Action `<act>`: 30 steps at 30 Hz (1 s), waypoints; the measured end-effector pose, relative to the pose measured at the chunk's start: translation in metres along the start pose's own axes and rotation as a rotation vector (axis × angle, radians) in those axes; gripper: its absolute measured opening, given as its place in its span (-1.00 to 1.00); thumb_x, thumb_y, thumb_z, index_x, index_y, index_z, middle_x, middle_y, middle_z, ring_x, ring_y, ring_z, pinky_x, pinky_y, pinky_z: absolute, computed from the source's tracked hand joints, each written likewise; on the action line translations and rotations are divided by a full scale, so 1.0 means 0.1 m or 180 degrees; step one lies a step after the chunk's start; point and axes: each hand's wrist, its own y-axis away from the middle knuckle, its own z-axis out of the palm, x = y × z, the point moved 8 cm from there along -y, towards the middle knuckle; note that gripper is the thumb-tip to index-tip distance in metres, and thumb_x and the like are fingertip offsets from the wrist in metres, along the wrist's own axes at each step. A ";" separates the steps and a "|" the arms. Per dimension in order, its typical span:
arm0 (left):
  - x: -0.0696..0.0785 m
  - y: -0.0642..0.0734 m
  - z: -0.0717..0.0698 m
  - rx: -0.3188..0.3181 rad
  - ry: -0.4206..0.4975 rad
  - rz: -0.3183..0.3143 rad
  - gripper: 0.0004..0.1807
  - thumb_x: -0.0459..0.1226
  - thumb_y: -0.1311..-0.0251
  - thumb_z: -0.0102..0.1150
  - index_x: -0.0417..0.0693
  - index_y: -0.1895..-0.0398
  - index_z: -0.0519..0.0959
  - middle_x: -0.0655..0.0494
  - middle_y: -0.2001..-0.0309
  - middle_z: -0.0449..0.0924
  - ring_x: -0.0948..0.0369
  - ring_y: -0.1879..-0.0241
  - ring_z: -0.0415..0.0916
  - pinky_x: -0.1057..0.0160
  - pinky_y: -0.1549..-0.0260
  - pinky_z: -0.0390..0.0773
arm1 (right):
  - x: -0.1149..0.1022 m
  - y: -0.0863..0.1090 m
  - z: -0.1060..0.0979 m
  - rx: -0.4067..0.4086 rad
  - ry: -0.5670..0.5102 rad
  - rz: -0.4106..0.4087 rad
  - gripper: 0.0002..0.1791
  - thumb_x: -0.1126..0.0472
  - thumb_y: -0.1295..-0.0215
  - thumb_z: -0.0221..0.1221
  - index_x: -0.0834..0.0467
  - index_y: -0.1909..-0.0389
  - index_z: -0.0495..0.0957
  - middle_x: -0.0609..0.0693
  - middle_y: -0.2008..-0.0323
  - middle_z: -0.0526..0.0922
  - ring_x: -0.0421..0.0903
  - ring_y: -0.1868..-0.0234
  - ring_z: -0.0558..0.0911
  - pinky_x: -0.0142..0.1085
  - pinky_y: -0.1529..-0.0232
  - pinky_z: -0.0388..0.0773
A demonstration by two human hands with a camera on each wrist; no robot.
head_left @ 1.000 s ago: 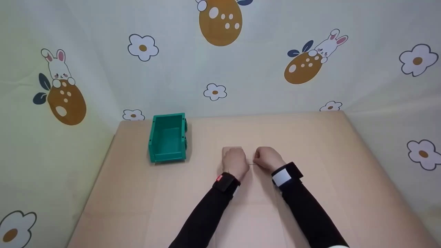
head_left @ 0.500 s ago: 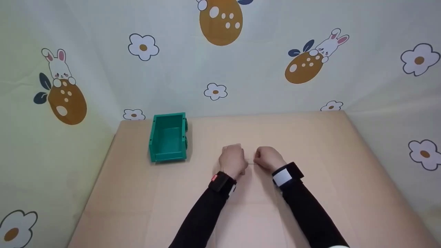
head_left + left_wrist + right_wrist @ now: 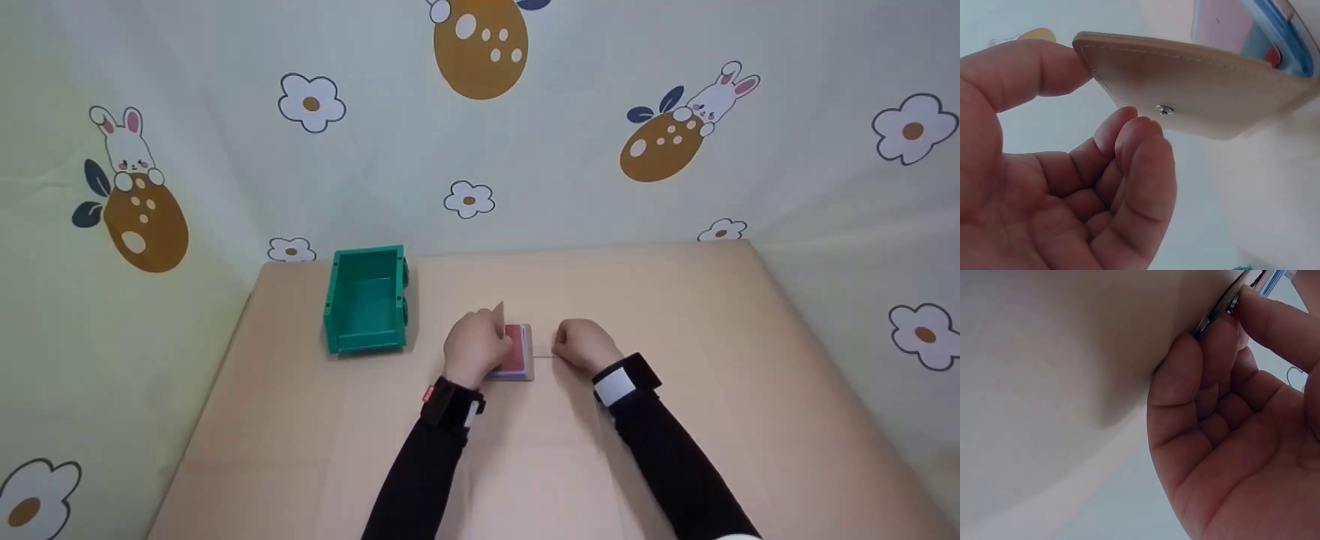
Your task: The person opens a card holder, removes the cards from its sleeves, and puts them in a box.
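The beige wallet (image 3: 529,360) lies open on the table (image 3: 652,300) between your hands, partly under your left hand (image 3: 474,349). Those fingers and thumb pinch its raised cover (image 3: 1196,93), near a metal snap (image 3: 1165,109). Your right hand (image 3: 587,346), just beside the wallet's right edge, pinches its thin strap (image 3: 543,356). A green bin (image 3: 367,304) stands well apart, beyond your left hand.

A green boxy plastic bin (image 3: 365,306) sits at the back left of the flat tan surface (image 3: 667,307). Right of it and nearer the front, a tan folding wallet (image 3: 1190,84) is between the left hand (image 3: 474,346) and right hand (image 3: 587,346). A pale printed cloth (image 3: 566,180) hangs behind.
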 end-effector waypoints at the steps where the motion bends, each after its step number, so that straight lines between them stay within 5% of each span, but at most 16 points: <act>1: -0.02 0.01 -0.02 0.0000 0.0021 -0.0036 -0.68 -0.32 -0.03 0.27 -0.02 0.70 0.32 0.17 0.65 0.30 0.20 0.60 0.27 0.24 0.61 0.24 | 0.00 0.00 0.00 -0.0004 0.0008 0.0011 -0.86 0.29 -0.12 0.27 0.16 0.56 0.53 -0.05 0.55 0.53 -0.03 0.45 0.52 -0.14 0.28 0.49; 7: -0.17 0.05 -0.13 0.0031 0.0122 -0.0293 -0.83 -0.35 -0.05 0.22 -0.10 0.59 0.44 0.10 0.61 0.44 0.17 0.57 0.38 0.21 0.58 0.35 | 0.00 0.00 0.01 -0.0006 0.0037 0.0049 -0.85 0.28 -0.11 0.27 0.15 0.57 0.52 -0.05 0.56 0.51 -0.04 0.47 0.51 -0.16 0.31 0.48; 17: -0.48 0.11 -0.26 0.0153 0.0061 -0.0435 -0.85 -0.37 -0.12 0.17 -0.14 0.55 0.45 0.06 0.57 0.43 0.12 0.55 0.36 0.16 0.54 0.34 | 0.00 -0.01 0.01 0.0000 0.0047 0.0013 -0.87 0.30 -0.09 0.23 0.15 0.58 0.51 -0.05 0.57 0.51 -0.04 0.47 0.50 -0.15 0.31 0.47; 24: -0.75 0.17 -0.21 0.0017 0.0125 -0.0771 -0.96 -0.42 -0.09 0.16 -0.21 0.42 0.50 -0.01 0.46 0.48 0.06 0.45 0.41 0.09 0.42 0.44 | 0.00 0.00 0.02 -0.0028 0.0052 0.0041 -0.87 0.30 -0.12 0.23 0.16 0.57 0.52 -0.04 0.56 0.51 -0.04 0.48 0.49 -0.15 0.32 0.47; 30: -0.90 0.21 -0.16 0.0010 0.0067 -0.0858 -0.99 -0.45 -0.13 0.13 -0.27 0.40 0.53 -0.03 0.45 0.50 0.05 0.43 0.42 0.06 0.37 0.50 | -0.01 0.00 0.02 -0.0031 0.0085 0.0037 -0.87 0.30 -0.14 0.24 0.16 0.55 0.52 -0.04 0.56 0.51 -0.05 0.47 0.50 -0.16 0.31 0.48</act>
